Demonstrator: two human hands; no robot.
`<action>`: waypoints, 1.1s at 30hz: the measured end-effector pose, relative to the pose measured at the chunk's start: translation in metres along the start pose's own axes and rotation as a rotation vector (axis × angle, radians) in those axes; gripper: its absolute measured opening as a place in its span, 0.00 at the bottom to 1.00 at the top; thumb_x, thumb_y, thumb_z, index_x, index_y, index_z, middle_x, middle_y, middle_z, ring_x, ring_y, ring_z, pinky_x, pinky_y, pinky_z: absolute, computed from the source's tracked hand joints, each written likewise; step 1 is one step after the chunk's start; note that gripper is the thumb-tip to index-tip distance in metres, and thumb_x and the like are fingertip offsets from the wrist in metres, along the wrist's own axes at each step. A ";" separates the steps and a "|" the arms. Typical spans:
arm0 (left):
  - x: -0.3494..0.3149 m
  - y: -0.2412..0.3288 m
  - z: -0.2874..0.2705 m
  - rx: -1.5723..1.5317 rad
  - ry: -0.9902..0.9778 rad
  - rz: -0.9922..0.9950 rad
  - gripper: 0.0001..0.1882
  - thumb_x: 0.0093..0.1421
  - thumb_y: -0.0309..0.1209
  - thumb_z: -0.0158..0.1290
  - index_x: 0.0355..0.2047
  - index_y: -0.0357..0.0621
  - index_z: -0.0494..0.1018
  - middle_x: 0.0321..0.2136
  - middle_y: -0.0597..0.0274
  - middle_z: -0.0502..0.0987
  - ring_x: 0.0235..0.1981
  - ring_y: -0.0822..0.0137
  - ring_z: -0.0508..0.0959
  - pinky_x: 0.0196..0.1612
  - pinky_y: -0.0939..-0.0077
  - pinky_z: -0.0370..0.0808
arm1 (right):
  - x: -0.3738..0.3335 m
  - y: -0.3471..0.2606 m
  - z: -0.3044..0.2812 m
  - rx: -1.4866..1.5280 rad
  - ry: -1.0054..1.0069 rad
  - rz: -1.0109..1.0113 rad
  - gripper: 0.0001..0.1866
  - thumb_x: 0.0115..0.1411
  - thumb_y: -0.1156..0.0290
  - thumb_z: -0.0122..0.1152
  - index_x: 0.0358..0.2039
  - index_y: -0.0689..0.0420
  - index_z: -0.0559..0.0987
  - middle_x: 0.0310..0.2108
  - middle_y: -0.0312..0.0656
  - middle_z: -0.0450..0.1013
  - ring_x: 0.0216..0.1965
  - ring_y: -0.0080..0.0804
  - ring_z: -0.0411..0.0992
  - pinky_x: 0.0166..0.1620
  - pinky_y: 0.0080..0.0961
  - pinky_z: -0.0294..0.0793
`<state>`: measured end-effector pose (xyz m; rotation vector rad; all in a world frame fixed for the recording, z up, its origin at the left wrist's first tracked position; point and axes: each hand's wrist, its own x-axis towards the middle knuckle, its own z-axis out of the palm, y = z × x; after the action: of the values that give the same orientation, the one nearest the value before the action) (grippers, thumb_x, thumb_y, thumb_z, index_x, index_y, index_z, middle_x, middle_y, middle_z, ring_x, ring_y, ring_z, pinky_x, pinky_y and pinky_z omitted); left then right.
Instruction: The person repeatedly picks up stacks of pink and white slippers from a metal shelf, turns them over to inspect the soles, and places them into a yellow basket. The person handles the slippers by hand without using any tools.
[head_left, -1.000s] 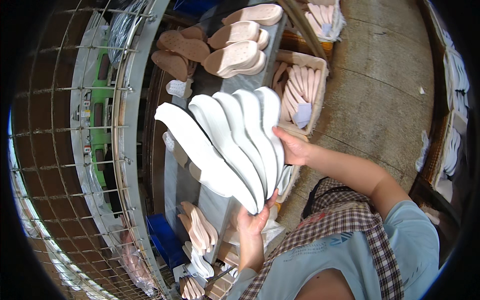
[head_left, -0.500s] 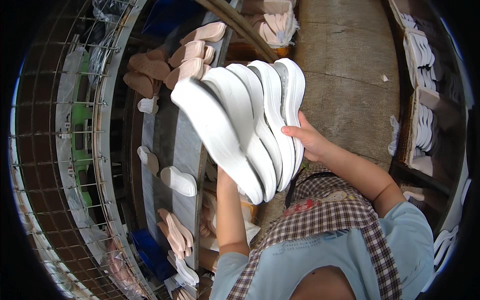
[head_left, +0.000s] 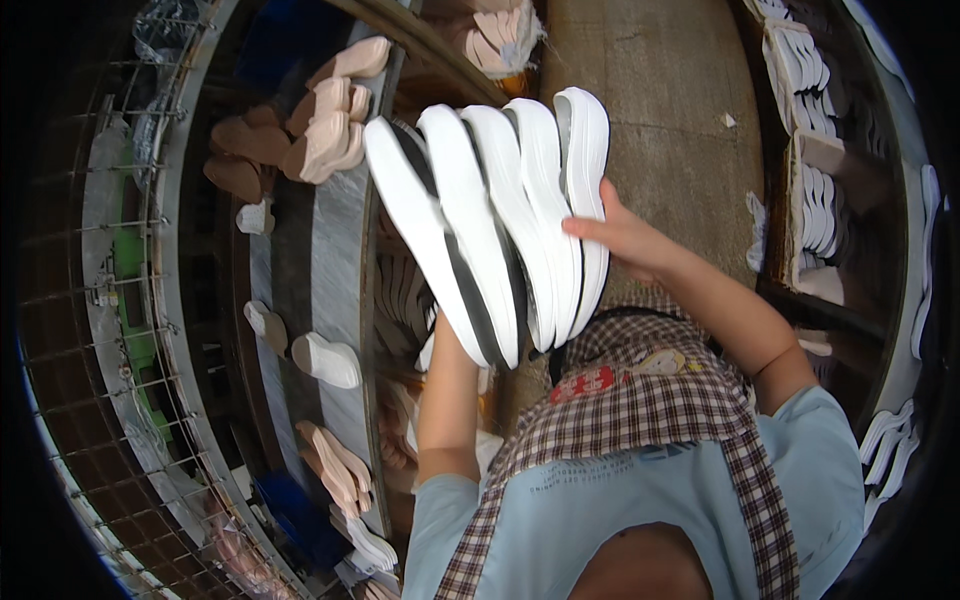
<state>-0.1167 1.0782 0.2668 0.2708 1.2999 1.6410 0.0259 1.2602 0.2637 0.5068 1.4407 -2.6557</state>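
a checked apron point(head_left: 640, 425), worn over a light blue t-shirt point(head_left: 610, 500), lies directly below the fan of five white shoe soles point(head_left: 495, 190). the fan is held raised in front of the apron, each sole overlapping its neighbour, lower ends gathered and upper ends spread. the right hand point(head_left: 622, 240), at the fan's right edge, pinches the outermost sole, thumb across its face. the left forearm point(head_left: 447, 410) rises behind the fan's lower end; the left hand is hidden there, and its grip cannot be determined.

left of the fan is a grey worktop point(head_left: 338, 245). it carries beige shoe soles point(head_left: 330, 135) at the fan's upper left, and a single pale sole point(head_left: 328, 360) and a pinkish stack point(head_left: 335, 468) at its lower left. farther left of the fan stands a wire mesh guard point(head_left: 58, 345). right of the fan, beyond the floor point(head_left: 665, 70), a rack holds more white soles point(head_left: 818, 212).
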 end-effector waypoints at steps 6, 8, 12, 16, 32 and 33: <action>-0.004 -0.030 0.003 -0.127 -0.174 -0.100 0.21 0.60 0.30 0.46 0.54 0.39 0.64 0.52 0.58 0.69 0.54 0.66 0.67 0.62 0.62 0.55 | -0.007 0.030 -0.018 0.194 -0.074 0.478 0.45 0.54 0.37 0.51 0.62 0.54 0.51 0.54 0.58 0.59 0.56 0.55 0.60 0.44 0.57 0.71; -0.006 -0.041 0.006 -0.115 -0.244 -0.113 0.21 0.60 0.30 0.45 0.54 0.39 0.64 0.52 0.58 0.68 0.55 0.66 0.66 0.63 0.62 0.53 | -0.010 0.043 -0.024 0.279 -0.073 0.595 0.42 0.54 0.36 0.50 0.60 0.53 0.57 0.54 0.55 0.60 0.55 0.53 0.61 0.43 0.54 0.72; -0.007 -0.046 0.007 -0.395 -0.077 -0.338 0.21 0.56 0.28 0.49 0.52 0.40 0.67 0.50 0.56 0.70 0.53 0.63 0.69 0.62 0.60 0.57 | -0.017 0.064 -0.030 0.321 -0.015 0.718 0.37 0.55 0.34 0.47 0.54 0.51 0.67 0.45 0.47 0.69 0.44 0.41 0.70 0.41 0.46 0.74; -0.009 -0.040 0.004 -2.238 0.253 -1.203 0.21 0.53 0.30 0.50 0.49 0.45 0.71 0.46 0.55 0.73 0.47 0.59 0.75 0.54 0.59 0.69 | -0.022 0.073 -0.033 0.342 0.019 0.782 0.35 0.55 0.33 0.45 0.52 0.48 0.70 0.38 0.42 0.73 0.38 0.35 0.72 0.41 0.44 0.73; -0.018 -0.034 0.037 -0.334 -0.003 -0.272 0.26 0.65 0.42 0.41 0.54 0.32 0.63 0.46 0.46 0.72 0.40 0.58 0.78 0.43 0.70 0.78 | -0.023 0.045 -0.021 0.029 0.051 0.525 0.48 0.55 0.39 0.50 0.63 0.57 0.43 0.58 0.57 0.54 0.57 0.55 0.59 0.52 0.55 0.65; -0.019 -0.032 0.036 -0.317 -0.026 -0.243 0.26 0.65 0.42 0.41 0.54 0.32 0.63 0.46 0.46 0.72 0.40 0.58 0.78 0.43 0.71 0.78 | -0.022 0.041 -0.016 -0.047 0.104 0.418 0.50 0.56 0.41 0.52 0.62 0.61 0.38 0.59 0.60 0.51 0.59 0.57 0.57 0.52 0.57 0.65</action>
<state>-0.0656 1.0837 0.2611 -0.0561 0.9912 1.5982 0.0596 1.2489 0.2302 0.8480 1.2505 -2.2912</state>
